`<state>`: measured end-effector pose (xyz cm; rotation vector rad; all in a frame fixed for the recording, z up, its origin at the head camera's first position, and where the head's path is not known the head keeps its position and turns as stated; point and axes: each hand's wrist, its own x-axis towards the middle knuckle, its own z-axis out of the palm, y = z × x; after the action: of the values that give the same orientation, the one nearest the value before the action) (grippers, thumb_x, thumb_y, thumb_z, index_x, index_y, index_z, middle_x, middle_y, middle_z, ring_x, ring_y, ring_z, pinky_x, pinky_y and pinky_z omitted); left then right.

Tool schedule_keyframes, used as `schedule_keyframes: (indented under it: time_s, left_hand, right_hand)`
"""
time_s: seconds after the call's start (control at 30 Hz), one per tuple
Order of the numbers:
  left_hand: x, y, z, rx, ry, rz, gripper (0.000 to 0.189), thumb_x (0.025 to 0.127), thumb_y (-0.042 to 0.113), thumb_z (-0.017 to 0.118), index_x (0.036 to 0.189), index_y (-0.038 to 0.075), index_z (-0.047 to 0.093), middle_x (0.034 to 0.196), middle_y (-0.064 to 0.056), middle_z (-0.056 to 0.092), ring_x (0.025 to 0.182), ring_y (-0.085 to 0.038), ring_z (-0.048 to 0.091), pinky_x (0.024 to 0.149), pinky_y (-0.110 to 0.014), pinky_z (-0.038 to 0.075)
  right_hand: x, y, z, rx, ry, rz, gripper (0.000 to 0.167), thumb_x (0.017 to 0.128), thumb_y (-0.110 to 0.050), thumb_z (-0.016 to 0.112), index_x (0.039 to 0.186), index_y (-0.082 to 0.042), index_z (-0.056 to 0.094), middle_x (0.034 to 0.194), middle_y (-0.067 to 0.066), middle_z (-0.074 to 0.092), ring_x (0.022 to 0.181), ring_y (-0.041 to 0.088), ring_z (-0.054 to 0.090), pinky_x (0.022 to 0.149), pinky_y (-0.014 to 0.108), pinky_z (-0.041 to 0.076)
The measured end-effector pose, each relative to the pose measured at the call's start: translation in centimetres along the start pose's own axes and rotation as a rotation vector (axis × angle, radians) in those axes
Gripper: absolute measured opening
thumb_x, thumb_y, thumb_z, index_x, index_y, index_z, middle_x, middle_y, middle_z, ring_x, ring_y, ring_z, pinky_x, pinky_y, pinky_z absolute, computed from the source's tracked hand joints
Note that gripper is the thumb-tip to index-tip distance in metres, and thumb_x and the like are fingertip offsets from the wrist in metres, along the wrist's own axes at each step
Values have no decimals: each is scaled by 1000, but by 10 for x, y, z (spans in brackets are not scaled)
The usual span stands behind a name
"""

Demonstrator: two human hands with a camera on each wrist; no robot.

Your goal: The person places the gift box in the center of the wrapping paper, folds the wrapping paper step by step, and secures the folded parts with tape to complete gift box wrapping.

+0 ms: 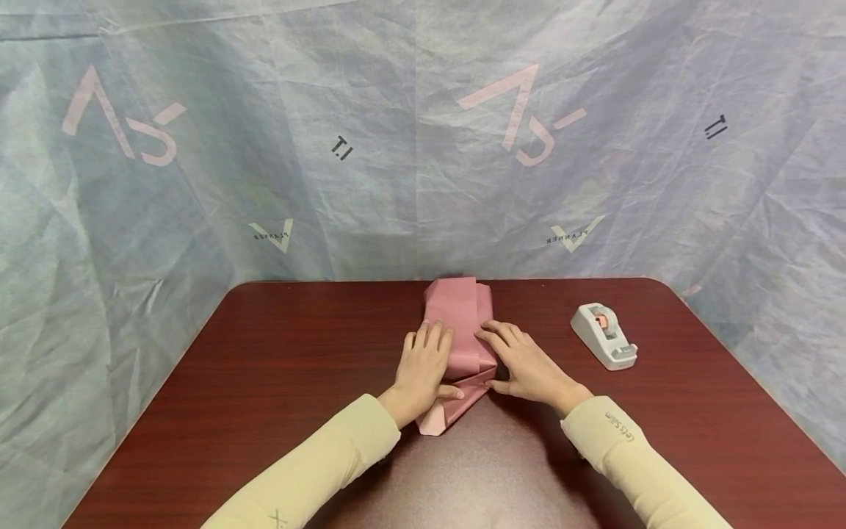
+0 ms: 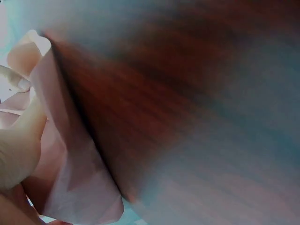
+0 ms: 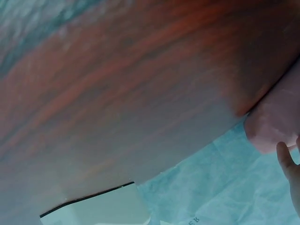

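A package wrapped in pink paper [image 1: 456,319] lies on the table, its near end folded into a slanting flap [image 1: 471,391] with a pale corner. My left hand [image 1: 423,365] rests on the package's left side, fingers extended over the paper and thumb across the flap. On the right, my right hand [image 1: 525,365] touches the package's edge with its fingertips, the thumb beside the flap's upper corner. Folded pink paper [image 2: 70,154] runs alongside the hand in the left wrist view. In the right wrist view, fingers [image 3: 287,159] meet the paper [image 3: 274,122]. Whatever the paper covers is hidden.
A white tape dispenser [image 1: 603,338] stands to the right of the package, its side showing in the right wrist view as a pale block [image 3: 101,206]. The dark red wooden table [image 1: 284,353] ends at a hanging grey-blue cloth [image 1: 396,184] behind.
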<state>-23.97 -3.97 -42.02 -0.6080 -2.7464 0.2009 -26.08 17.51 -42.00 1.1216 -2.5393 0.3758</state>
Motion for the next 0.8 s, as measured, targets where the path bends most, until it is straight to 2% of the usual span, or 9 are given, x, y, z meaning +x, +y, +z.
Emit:
schedule_keyframes:
  time_s: [0.23, 0.57, 0.8]
  left_hand:
    - [1, -3, 1, 30, 0, 7, 110, 50, 72, 66, 136, 14, 32, 140, -9, 37, 129, -28, 36, 99, -39, 33]
    - [-1, -5, 1, -35, 65, 28, 90, 62, 49, 78, 134, 13, 36, 138, -9, 39, 127, -28, 39, 98, -38, 35]
    - [-1, -3, -1, -30, 58, 30, 88, 65, 44, 78, 135, 12, 36, 138, -9, 39, 128, -29, 38, 98, -38, 34]
  right_hand:
    - [1, 1, 1, -21, -18, 5, 84, 59, -27, 81, 131, -6, 43, 132, 14, 42, 121, 28, 39, 93, 47, 39]
    - [1, 3, 2, -33, 7, -21, 84, 59, -28, 80, 130, -6, 43, 131, 14, 42, 119, 30, 39, 92, 48, 38]
    - [2, 2, 0, -70, -11, 9, 84, 60, -37, 81, 130, -10, 44, 130, 10, 43, 120, 28, 39, 92, 47, 37]
